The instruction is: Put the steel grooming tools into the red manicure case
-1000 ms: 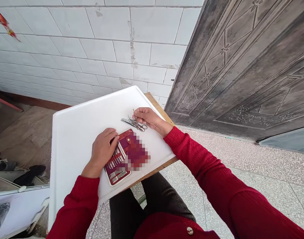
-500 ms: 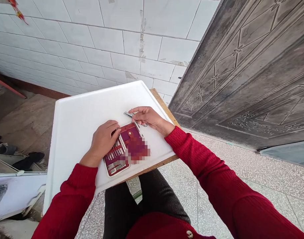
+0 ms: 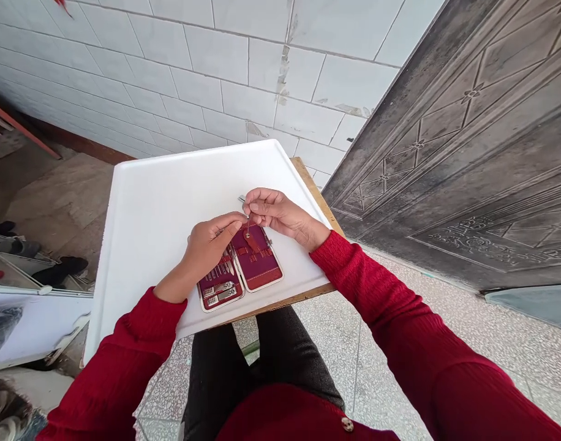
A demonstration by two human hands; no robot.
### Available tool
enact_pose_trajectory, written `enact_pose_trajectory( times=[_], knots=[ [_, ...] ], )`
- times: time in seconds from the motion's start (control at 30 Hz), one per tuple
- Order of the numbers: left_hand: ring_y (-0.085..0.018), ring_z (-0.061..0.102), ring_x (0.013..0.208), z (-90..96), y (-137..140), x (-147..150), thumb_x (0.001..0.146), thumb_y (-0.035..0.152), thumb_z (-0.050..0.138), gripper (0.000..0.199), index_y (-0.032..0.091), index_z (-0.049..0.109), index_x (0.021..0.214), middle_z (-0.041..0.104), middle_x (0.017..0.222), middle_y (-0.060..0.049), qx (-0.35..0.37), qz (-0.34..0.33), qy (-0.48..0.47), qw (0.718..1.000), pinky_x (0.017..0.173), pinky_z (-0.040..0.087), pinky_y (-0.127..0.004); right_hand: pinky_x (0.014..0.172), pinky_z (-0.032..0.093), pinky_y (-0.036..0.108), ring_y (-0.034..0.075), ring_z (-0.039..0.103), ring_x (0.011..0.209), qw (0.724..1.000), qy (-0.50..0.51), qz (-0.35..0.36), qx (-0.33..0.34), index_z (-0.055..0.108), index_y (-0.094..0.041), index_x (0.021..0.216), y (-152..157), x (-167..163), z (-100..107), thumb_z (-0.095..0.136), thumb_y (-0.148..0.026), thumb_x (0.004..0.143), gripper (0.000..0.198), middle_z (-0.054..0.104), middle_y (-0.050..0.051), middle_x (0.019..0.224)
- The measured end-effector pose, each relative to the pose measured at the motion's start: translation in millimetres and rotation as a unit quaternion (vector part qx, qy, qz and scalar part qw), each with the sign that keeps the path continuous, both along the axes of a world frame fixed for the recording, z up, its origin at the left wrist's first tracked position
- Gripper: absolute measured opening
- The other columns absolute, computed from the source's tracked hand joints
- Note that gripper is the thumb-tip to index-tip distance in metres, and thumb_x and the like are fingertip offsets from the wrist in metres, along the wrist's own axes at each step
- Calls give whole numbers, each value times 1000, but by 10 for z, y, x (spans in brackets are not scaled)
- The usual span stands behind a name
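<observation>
And here are both hands at the far edge of the open red case (image 3: 264,281), which lies flat on the white worktop (image 3: 161,196) near its front edge. The right hand (image 3: 283,214) has thumb and fingers pinched on a thin metal tool (image 3: 248,228), pointing down over the case's purple lining. Right beside it, the left hand (image 3: 211,242) has thumb and forefinger close together; whether anything sits between them, I cannot tell. That left hand blocks the upper part of the case's left half, leaving slim tools (image 3: 226,267) peeking out below and two clippers (image 3: 221,297) in clear view. Just past the right fingertips a silver piece (image 3: 242,198) pokes out, the rest hidden behind the hand. A wooden board (image 3: 313,188) shows under the worktop's right edge, tiled wall (image 3: 207,55) beyond, big patterned door (image 3: 446,159) to the right, clutter (image 3: 62,269) off left.
</observation>
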State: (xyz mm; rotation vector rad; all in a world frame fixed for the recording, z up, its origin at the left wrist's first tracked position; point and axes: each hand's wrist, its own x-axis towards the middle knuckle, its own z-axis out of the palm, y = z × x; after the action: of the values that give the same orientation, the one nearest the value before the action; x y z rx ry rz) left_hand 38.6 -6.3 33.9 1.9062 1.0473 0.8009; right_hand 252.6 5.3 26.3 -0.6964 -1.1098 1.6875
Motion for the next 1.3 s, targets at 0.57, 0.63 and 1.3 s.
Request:
enact_pose_trajectory(
  times=[0.57, 0.63, 1.3],
  knots=[
    [-20, 71, 80, -71, -55, 44, 96, 47, 61, 33, 22, 83, 92, 80, 85, 0, 52, -1, 68, 996, 72, 54, -30, 47, 45, 19, 8, 56, 57, 989, -130, -57, 35, 74, -17, 91, -24, -99, -65, 92, -39, 74, 33, 71, -2, 73],
    [-23, 74, 94, -79, -22, 21, 100, 42, 56, 31, 24, 82, 98, 82, 103, -2, 117, 5, 105, 987, 85, 56, -33, 48, 46, 19, 8, 58, 57, 986, -147, -78, 29, 74, -16, 92, -2, -50, -95, 92, -33, 74, 31, 70, -1, 71],
    [-26, 70, 106, -124, 155, -137, 104, 30, 46, 29, 24, 75, 105, 77, 117, -4, 242, 20, 293, 925, 88, 54, -40, 41, 52, 19, 11, 62, 46, 963, -250, -102, -3, 66, -16, 75, -41, -4, -154, 87, -12, 73, 22, 67, 0, 55]
  ],
)
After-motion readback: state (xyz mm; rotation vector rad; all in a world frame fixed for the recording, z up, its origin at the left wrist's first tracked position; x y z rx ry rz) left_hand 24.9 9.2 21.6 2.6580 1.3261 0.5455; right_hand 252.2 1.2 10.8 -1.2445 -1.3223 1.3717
